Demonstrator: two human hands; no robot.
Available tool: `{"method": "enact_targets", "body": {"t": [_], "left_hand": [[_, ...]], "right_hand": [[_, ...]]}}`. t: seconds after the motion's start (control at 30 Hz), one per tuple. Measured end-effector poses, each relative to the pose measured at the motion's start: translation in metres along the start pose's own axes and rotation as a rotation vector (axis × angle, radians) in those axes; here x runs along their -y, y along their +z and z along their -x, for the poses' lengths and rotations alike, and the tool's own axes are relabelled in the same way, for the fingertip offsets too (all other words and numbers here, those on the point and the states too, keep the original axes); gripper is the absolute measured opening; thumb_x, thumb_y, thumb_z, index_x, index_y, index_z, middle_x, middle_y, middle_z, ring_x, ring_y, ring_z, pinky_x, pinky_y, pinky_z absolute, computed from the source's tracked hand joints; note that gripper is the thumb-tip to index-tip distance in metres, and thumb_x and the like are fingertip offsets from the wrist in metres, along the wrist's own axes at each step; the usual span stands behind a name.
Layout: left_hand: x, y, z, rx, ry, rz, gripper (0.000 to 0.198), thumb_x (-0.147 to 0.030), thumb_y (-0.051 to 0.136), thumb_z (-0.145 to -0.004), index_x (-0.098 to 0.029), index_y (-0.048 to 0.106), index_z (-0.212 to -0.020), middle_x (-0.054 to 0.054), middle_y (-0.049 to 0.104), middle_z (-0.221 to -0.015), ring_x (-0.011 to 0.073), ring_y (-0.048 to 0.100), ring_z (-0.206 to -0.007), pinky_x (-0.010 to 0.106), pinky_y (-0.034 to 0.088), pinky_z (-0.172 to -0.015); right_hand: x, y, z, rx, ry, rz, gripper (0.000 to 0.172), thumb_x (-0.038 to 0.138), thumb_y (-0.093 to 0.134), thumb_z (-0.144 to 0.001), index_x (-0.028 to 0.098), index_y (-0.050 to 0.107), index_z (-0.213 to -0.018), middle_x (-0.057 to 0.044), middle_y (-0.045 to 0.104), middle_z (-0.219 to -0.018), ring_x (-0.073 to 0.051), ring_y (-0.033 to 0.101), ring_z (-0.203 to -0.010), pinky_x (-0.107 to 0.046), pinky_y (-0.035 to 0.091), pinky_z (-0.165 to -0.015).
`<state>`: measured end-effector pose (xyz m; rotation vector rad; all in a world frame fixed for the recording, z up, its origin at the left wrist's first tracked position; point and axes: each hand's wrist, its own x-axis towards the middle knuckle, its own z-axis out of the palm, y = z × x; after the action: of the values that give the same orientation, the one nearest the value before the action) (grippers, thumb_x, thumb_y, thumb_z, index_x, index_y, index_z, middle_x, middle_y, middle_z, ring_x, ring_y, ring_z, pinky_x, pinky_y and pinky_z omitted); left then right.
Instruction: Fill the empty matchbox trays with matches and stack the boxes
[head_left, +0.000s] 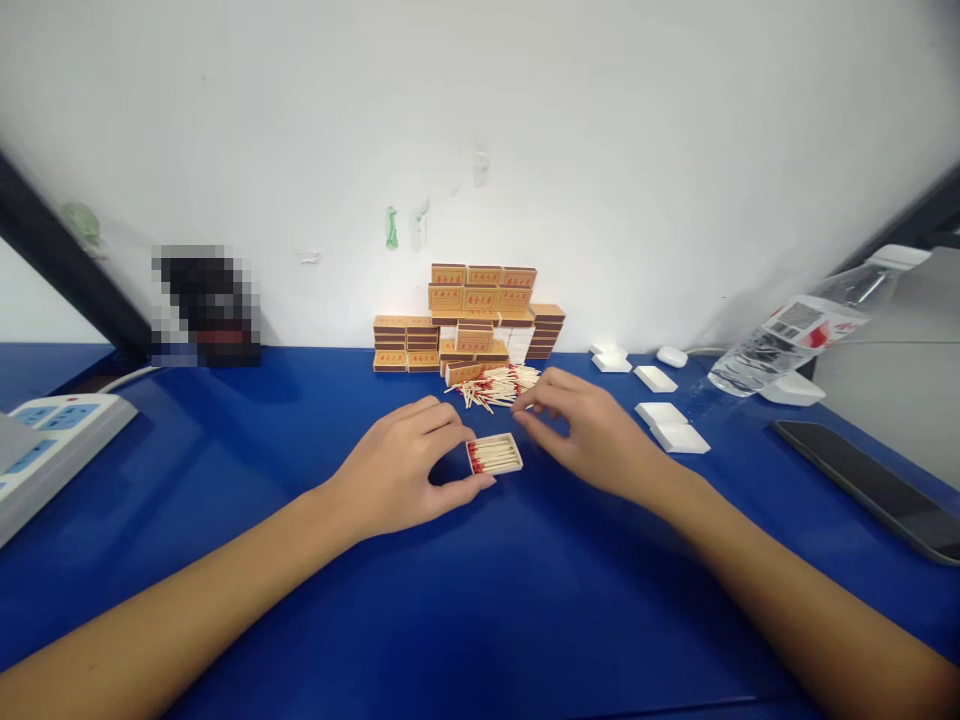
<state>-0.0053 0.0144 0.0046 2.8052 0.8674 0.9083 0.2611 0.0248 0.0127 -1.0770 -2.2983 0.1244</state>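
Observation:
A small white tray of red-tipped matches [495, 454] lies on the blue table [480, 600]. My left hand [405, 468] pinches the tray's left end between thumb and fingers. My right hand [592, 430] hovers just right of the tray with fingers curled in a pinch; a thin match seems to be at its fingertips, but I cannot be sure. Behind the tray lies a loose pile of matches [499, 385]. Further back, orange matchboxes [472, 315] are stacked against the white wall.
Several white inner trays [667, 420] lie to the right. A tipped plastic water bottle [795, 335] and a dark phone [870, 485] sit at far right. A white power strip [45, 440] is at the left edge, a dark blurred object [206, 305] behind it.

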Motion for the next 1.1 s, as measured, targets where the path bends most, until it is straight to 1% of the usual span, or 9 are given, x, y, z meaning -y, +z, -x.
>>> {"method": "enact_targets", "body": {"t": [0.03, 0.1, 0.2, 0.3, 0.43, 0.6, 0.8, 0.93, 1.1], "left_hand": [[0.000, 0.000, 0.000, -0.004, 0.002, -0.005, 0.031, -0.045, 0.069, -0.098, -0.016, 0.073, -0.108, 0.009, 0.072, -0.099, 0.0238, 0.066, -0.092, 0.040, 0.057, -0.085], [0.001, 0.000, 0.000, 0.054, -0.016, -0.023, 0.031, -0.045, 0.070, -0.097, -0.016, 0.074, -0.107, 0.009, 0.072, -0.100, 0.0244, 0.066, -0.093, 0.041, 0.057, -0.086], [0.002, 0.000, 0.000, 0.119, -0.052, -0.036, 0.029, -0.044, 0.072, -0.096, -0.017, 0.074, -0.105, 0.008, 0.071, -0.099, 0.0250, 0.066, -0.094, 0.042, 0.057, -0.087], [0.002, -0.001, 0.000, 0.079, -0.057, -0.031, 0.029, -0.045, 0.071, -0.097, -0.017, 0.075, -0.105, 0.008, 0.072, -0.100, 0.0246, 0.065, -0.093, 0.042, 0.056, -0.087], [0.002, -0.001, 0.000, 0.136, -0.077, -0.010, 0.029, -0.045, 0.072, -0.096, -0.017, 0.075, -0.104, 0.008, 0.072, -0.100, 0.0248, 0.065, -0.094, 0.043, 0.055, -0.088], [0.002, 0.001, 0.000, 0.111, -0.112, 0.022, 0.029, -0.045, 0.073, -0.095, -0.018, 0.075, -0.105, 0.007, 0.072, -0.102, 0.0245, 0.065, -0.095, 0.043, 0.055, -0.089], [0.001, 0.003, 0.001, 0.060, -0.119, 0.030, 0.027, -0.044, 0.074, -0.095, -0.020, 0.075, -0.106, 0.008, 0.071, -0.111, 0.0253, 0.066, -0.099, 0.045, 0.056, -0.092], [0.002, 0.004, 0.000, 0.132, -0.148, 0.009, 0.027, -0.045, 0.075, -0.094, -0.020, 0.075, -0.103, 0.007, 0.072, -0.110, 0.0262, 0.065, -0.100, 0.046, 0.055, -0.094], [0.002, 0.005, 0.000, 0.130, -0.129, -0.001, 0.026, -0.043, 0.074, -0.095, -0.018, 0.074, -0.103, 0.008, 0.071, -0.110, 0.0256, 0.064, -0.100, 0.046, 0.054, -0.094]], "right_hand": [[-0.008, -0.001, 0.000, -0.025, 0.040, 0.035, 0.014, 0.021, 0.057, -0.102, 0.020, 0.069, -0.096, -0.007, 0.062, -0.093, -0.021, 0.062, -0.085, -0.036, 0.049, -0.076], [-0.025, -0.003, 0.000, -0.037, 0.119, 0.111, 0.017, 0.023, 0.056, -0.101, 0.019, 0.069, -0.092, -0.007, 0.062, -0.090, -0.022, 0.061, -0.082, -0.037, 0.049, -0.074], [-0.045, -0.001, 0.001, 0.016, 0.163, 0.155, 0.016, 0.025, 0.058, -0.099, 0.019, 0.072, -0.094, -0.008, 0.061, -0.091, -0.023, 0.061, -0.082, -0.038, 0.050, -0.075], [-0.054, 0.001, 0.001, 0.093, 0.131, 0.125, 0.016, 0.027, 0.059, -0.099, 0.020, 0.073, -0.101, -0.008, 0.060, -0.097, -0.024, 0.062, -0.088, -0.039, 0.052, -0.080], [-0.054, 0.002, 0.000, 0.163, 0.120, 0.101, 0.016, 0.026, 0.055, -0.101, 0.020, 0.068, -0.095, -0.009, 0.060, -0.100, -0.026, 0.060, -0.096, -0.043, 0.052, -0.087], [-0.041, 0.001, 0.002, 0.200, 0.107, 0.066, 0.019, 0.027, 0.048, -0.105, 0.021, 0.060, -0.092, -0.010, 0.061, -0.100, -0.026, 0.057, -0.097, -0.044, 0.052, -0.088], [0.001, 0.000, 0.001, 0.116, 0.032, -0.012, 0.014, 0.024, 0.045, -0.108, 0.023, 0.055, -0.098, -0.010, 0.060, -0.105, -0.026, 0.057, -0.100, -0.044, 0.052, -0.089], [0.026, 0.007, 0.001, 0.176, 0.018, -0.023, 0.013, 0.020, 0.046, -0.108, 0.022, 0.055, -0.100, -0.009, 0.060, -0.105, -0.025, 0.059, -0.100, -0.042, 0.053, -0.088], [0.032, 0.020, 0.003, 0.173, -0.056, 0.070, 0.014, 0.012, 0.049, -0.105, 0.021, 0.055, -0.096, -0.009, 0.061, -0.099, -0.025, 0.059, -0.096, -0.042, 0.053, -0.086]]}}
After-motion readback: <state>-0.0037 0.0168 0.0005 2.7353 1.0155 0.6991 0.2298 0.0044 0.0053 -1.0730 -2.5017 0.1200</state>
